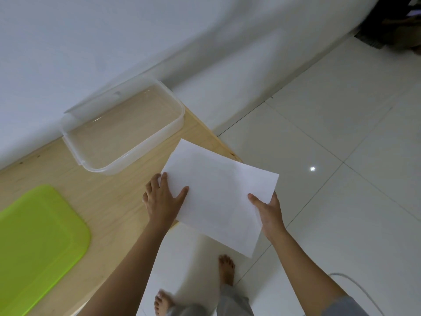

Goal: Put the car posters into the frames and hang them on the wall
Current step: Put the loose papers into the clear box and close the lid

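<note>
Paper sheet [218,197], white, blank side up, held in both hands past the corner of a light wooden table [118,201], partly above the tabletop and partly above the white tiled floor [341,137]. No print visible on the side facing the camera, so whether it is a car poster cannot be told. Left hand [163,201] grips the sheet's left edge: thumb flat on top, other fingers spread along and under the edge. Right hand [268,213] grips the lower right side: thumb on top pointing inward, remaining fingers hidden beneath the paper, their spread cannot be told. Sheet looks flat, tilted diagonally in view. On the table: clear plastic container [123,128], no lid, nothing seen inside, against the white wall [114,42]; lime-green lid [38,242] lying flat near the left edge, well apart from the container. Bare feet [226,269] and grey trouser legs on the tiles below the sheet. Thin white cable [355,286] on floor, lower right.
</note>
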`<action>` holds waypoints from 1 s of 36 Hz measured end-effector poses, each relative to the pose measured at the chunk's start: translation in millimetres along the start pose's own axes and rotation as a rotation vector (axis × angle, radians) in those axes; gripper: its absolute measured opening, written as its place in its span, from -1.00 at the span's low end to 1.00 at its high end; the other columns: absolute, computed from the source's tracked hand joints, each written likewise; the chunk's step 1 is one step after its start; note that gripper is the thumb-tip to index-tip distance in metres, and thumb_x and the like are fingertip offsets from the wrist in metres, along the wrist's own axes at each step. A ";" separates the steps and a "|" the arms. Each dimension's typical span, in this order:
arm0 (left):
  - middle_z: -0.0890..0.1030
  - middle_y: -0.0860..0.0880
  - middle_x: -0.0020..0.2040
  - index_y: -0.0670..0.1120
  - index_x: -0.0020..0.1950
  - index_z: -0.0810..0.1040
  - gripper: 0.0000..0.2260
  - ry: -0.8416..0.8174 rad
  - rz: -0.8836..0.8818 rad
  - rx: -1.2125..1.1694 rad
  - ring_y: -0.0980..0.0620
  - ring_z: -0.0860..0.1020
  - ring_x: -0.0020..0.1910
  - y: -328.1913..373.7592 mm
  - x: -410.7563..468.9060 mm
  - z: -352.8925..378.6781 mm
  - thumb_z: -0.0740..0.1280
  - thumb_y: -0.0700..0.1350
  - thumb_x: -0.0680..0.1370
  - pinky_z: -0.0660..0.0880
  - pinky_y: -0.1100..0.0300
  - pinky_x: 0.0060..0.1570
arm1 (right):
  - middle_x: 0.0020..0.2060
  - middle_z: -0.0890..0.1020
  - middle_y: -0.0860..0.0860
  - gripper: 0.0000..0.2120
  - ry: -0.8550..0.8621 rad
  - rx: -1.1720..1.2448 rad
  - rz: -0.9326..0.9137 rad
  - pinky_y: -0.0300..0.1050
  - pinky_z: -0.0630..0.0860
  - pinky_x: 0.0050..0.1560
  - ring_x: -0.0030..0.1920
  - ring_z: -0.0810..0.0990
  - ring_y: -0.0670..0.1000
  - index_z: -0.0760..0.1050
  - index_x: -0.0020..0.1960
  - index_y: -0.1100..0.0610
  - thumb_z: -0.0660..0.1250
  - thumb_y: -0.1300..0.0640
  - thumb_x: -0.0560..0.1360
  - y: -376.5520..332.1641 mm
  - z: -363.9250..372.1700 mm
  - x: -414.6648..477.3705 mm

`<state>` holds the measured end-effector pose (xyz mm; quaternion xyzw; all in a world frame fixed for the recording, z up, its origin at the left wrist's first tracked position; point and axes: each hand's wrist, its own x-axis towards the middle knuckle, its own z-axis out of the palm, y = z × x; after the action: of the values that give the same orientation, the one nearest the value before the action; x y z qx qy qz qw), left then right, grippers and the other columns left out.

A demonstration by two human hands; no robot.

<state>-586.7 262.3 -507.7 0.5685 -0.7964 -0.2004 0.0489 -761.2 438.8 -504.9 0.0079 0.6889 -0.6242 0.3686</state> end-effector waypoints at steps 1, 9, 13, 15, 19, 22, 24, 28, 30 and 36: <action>0.26 -0.10 0.40 -0.11 0.43 0.23 -0.31 0.002 0.003 0.005 -0.13 0.20 0.38 0.3 0.2 -0.1 0.29 0.24 0.44 0.18 -0.10 0.32 | 0.06 0.59 -0.04 -0.60 0.006 -0.012 -0.047 -0.04 0.52 0.07 0.06 0.58 -0.01 0.41 0.16 -0.02 0.40 0.29 0.42 -0.1 -0.3 -1.0; 0.25 -0.09 0.38 -0.07 0.45 0.19 -0.27 -0.017 0.005 0.037 -0.14 0.20 0.34 0.6 5.3 -2.3 0.28 0.29 0.42 0.21 -0.10 0.30 | 0.47 0.15 -0.16 -0.14 0.020 -0.210 -0.263 -0.10 0.33 0.32 0.36 0.30 -0.12 -0.08 0.46 -0.25 0.36 0.27 0.45 0.0 2.3 -1.4; 0.24 -0.10 0.34 -0.07 0.44 0.20 -0.24 -0.048 -0.012 0.015 -0.14 0.20 0.32 5.1 12.8 -9.2 0.35 0.27 0.38 0.22 -0.08 0.26 | 0.42 0.11 -0.33 -0.18 0.037 -0.278 -0.331 -0.15 0.24 0.37 0.38 0.20 -0.22 -0.06 0.46 -0.26 0.34 0.27 0.47 -1.1 3.6 0.6; 0.25 -0.11 0.32 -0.08 0.42 0.22 -0.22 -0.070 -0.025 -0.011 -0.15 0.20 0.31 6.4 17.3 -12.8 0.40 0.25 0.35 0.21 -0.06 0.26 | 0.37 0.12 -0.38 -0.20 0.032 -0.307 -0.346 -0.15 0.21 0.39 0.38 0.18 -0.25 -0.04 0.46 -0.26 0.32 0.27 0.47 0.2 3.0 1.5; 0.26 -0.13 0.28 -0.09 0.40 0.23 -0.16 -0.137 -0.054 -0.078 -0.15 0.19 0.31 5.7 26.4 -17.8 0.48 0.24 0.27 0.20 -0.04 0.28 | 0.37 0.12 -0.36 -0.21 0.051 -0.334 -0.353 -0.14 0.22 0.39 0.36 0.18 -0.25 -0.03 0.46 -0.25 0.31 0.28 0.48 0.5 1.1 3.1; 0.29 -0.12 0.23 -0.10 0.38 0.24 -0.14 -0.165 -0.036 -0.138 -0.13 0.22 0.27 6.0 29.4 -19.2 0.52 0.22 0.23 0.22 0.00 0.26 | 0.40 0.15 -0.32 -0.21 0.060 -0.334 -0.333 -0.06 0.26 0.40 0.38 0.22 -0.19 -0.02 0.45 -0.28 0.31 0.28 0.48 0.3 -4.4 5.9; 0.31 -0.11 0.21 -0.10 0.36 0.25 -0.15 -0.179 -0.019 -0.178 -0.11 0.23 0.24 5.9 30.3 -18.7 0.54 0.19 0.22 0.23 0.04 0.25 | 0.42 0.16 -0.28 -0.21 0.051 -0.332 -0.323 0.01 0.27 0.41 0.41 0.23 -0.14 -0.01 0.44 -0.29 0.31 0.28 0.48 1.1 -6.9 7.9; 0.32 -0.09 0.19 -0.13 0.31 0.28 -0.19 -0.177 0.009 -0.212 -0.08 0.26 0.23 5.9 30.6 -17.2 0.56 0.14 0.22 0.26 0.08 0.22 | 0.39 0.19 -0.33 -0.22 0.042 -0.345 -0.319 0.04 0.27 0.42 0.40 0.23 -0.17 0.02 0.44 -0.30 0.32 0.28 0.48 0.8 -6.7 11.6; 0.33 -0.07 0.20 -0.14 0.30 0.26 -0.20 -0.176 0.014 -0.263 -0.06 0.29 0.23 4.3 30.9 -16.7 0.56 0.11 0.22 0.30 0.11 0.18 | 0.40 0.20 -0.32 -0.23 0.031 -0.348 -0.323 0.05 0.27 0.41 0.40 0.23 -0.16 0.03 0.43 -0.31 0.32 0.27 0.48 0.9 -6.2 13.4; 0.38 0.03 0.18 -0.06 0.32 0.19 -0.13 -0.252 0.009 -0.435 0.00 0.39 0.14 1.0 37.8 -25.2 0.58 0.12 0.19 0.40 0.07 0.05 | 0.44 0.19 -0.27 -0.23 0.010 -0.342 -0.332 0.05 0.26 0.42 0.43 0.21 -0.15 0.04 0.42 -0.33 0.31 0.28 0.48 -0.5 -2.0 16.7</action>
<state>-593.0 220.9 -490.0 0.5117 -0.7366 -0.4363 0.0716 -774.6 433.0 -513.2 -0.1650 0.7784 -0.5502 0.2533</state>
